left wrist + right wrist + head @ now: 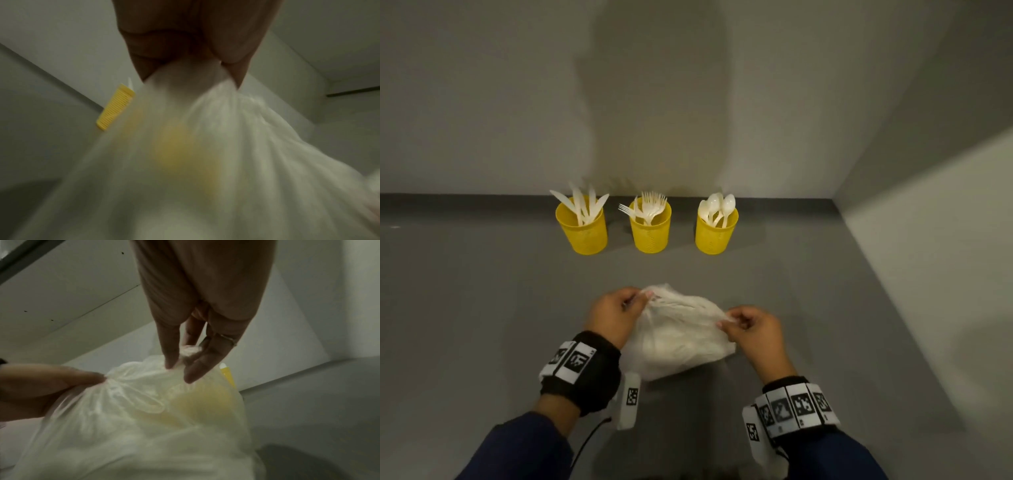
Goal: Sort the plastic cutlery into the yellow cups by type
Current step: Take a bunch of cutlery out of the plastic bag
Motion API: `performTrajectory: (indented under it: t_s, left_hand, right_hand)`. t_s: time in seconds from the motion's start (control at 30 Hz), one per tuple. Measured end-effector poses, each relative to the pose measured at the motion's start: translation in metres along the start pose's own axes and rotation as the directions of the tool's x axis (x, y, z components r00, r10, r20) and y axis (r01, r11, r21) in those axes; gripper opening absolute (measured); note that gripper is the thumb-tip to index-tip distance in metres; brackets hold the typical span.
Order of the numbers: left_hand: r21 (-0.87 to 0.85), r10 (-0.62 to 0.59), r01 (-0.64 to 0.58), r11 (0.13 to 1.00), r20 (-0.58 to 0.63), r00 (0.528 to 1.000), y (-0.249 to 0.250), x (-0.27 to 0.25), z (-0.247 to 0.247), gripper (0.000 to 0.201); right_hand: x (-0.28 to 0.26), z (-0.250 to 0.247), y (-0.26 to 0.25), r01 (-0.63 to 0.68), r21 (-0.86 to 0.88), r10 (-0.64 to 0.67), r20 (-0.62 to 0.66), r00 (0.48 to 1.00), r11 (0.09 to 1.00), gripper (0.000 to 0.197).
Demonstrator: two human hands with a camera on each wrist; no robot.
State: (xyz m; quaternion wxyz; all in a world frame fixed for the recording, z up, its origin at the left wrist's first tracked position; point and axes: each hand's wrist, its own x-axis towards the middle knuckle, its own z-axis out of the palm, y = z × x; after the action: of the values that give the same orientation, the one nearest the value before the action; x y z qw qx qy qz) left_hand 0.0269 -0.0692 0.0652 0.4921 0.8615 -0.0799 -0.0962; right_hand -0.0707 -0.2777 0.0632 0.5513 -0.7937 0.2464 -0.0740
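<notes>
Three yellow cups stand in a row by the back wall: the left cup [582, 228] holds white knives, the middle cup [650, 229] forks, the right cup [715, 231] spoons. Nearer to me a thin white plastic bag [681, 334] lies on the grey surface. My left hand [616, 313] pinches the bag's top left edge and my right hand [748, 325] pinches its right edge. In the left wrist view the bag [205, 162] fills the frame under my left hand [191, 68], with a yellow cup [115, 108] beside it. The right wrist view shows my right hand [179, 366] pinching bunched plastic of the bag [144, 426].
The grey floor-like surface [482, 291] runs to a back wall and a light side wall [928, 257] on the right. Both wrists wear black bands with printed markers. What the bag contains is hidden.
</notes>
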Motion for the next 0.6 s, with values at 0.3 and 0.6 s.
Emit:
performTrajectory:
  t_s: [0.3, 0.6]
  left_hand:
    - [-0.054, 0.115, -0.111, 0.992, 0.084, 0.990, 0.017, -0.023, -0.007, 0.050]
    - [0.347, -0.067, -0.042, 0.937, 0.296, 0.953, 0.011, -0.021, 0.015, 0.019]
  right_hand:
    - [-0.005, 0.011, -0.014, 0.169, -0.232, -0.182, -0.036, 0.983, 0.958, 0.025]
    - [-0.011, 0.025, -0.015, -0.094, -0.041, 0.096, 0.045, 0.994, 0.995, 0.037]
